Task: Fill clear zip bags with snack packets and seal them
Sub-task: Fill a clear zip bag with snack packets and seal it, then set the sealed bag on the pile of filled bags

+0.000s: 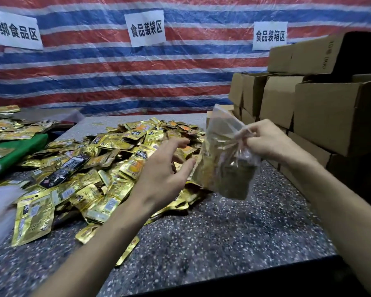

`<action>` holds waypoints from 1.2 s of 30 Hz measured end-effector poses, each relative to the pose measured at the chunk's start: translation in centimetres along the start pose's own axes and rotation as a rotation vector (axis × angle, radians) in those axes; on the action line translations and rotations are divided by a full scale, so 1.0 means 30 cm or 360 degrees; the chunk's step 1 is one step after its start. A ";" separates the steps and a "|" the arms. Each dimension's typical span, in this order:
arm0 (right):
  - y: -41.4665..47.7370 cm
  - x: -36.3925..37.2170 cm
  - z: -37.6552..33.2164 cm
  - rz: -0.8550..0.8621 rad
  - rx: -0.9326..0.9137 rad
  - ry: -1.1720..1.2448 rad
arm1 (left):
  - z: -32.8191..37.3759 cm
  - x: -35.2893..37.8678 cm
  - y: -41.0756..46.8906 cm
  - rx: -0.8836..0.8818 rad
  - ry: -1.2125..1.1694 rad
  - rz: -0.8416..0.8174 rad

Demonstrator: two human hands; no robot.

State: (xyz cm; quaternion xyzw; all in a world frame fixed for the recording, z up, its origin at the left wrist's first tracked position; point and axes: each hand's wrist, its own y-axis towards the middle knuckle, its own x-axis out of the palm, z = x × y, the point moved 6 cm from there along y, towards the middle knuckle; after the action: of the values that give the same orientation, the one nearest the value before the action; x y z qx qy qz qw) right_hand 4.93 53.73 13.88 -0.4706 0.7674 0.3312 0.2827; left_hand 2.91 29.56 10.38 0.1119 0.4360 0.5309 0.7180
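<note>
A pale blur [0,211] at near left is unreadable. Gold snack packets [107,168] lie heaped on the speckled table [223,232]. The left hand [165,168] hovers over them, fingers spread and empty. Just right, the clear zip bag [225,159] hangs above the table, its top pinched by the right hand [266,142]. This looks like the filling step; next, the left hand should grasp packets and find the mouth. Whether the bag holds anything is unclear.

You have bare speckled tabletop [212,232] between your forearms, down to the near edge. The heap of gold snack packets [107,159] covers the left and middle, reaching under your left hand [161,174]. Stacked cardboard boxes [330,116] wall off the right, close behind your right hand [263,142]. The clear zip bag [225,163] hangs between the hands, its lower end beside the heap's right edge.
</note>
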 end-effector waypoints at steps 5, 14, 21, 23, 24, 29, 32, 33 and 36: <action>0.038 -0.110 0.043 0.0611 0.0144 -0.0247 | -0.042 -0.002 -0.037 -0.0038 0.0052 -0.0073; 0.124 -0.030 0.155 0.0689 -0.0023 -0.0330 | -0.142 -0.010 -0.086 -0.0184 0.0121 -0.0213; -0.055 0.351 0.200 -0.0006 -0.0051 -0.0662 | -0.189 -0.022 -0.129 -0.0253 0.0057 -0.0117; -0.086 0.389 0.102 0.0061 -0.0260 -0.0404 | -0.206 -0.032 -0.148 -0.0279 0.0067 -0.0079; -0.097 0.409 0.055 0.0044 -0.0327 -0.0290 | -0.217 -0.047 -0.159 -0.0286 0.0094 -0.0039; -0.148 0.480 -0.094 -0.0052 -0.0580 -0.0070 | -0.362 -0.299 -0.241 -0.0496 0.0375 0.0249; -0.179 0.502 -0.102 -0.0104 -0.0638 -0.0008 | -0.508 -0.547 -0.340 -0.0870 0.0600 0.0430; -0.187 0.509 -0.100 -0.0137 -0.0651 0.0035 | -0.553 -0.629 -0.381 -0.1002 0.0784 0.0486; -0.208 0.522 -0.101 -0.0165 -0.0687 0.0113 | -0.672 -0.807 -0.510 -0.1481 0.1345 0.0408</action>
State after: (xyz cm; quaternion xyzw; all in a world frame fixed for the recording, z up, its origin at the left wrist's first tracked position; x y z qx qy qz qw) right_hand 4.02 40.91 2.57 -0.5704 0.6630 0.4559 0.1650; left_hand -3.29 -3.64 1.14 -0.3791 0.3887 0.7445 0.3886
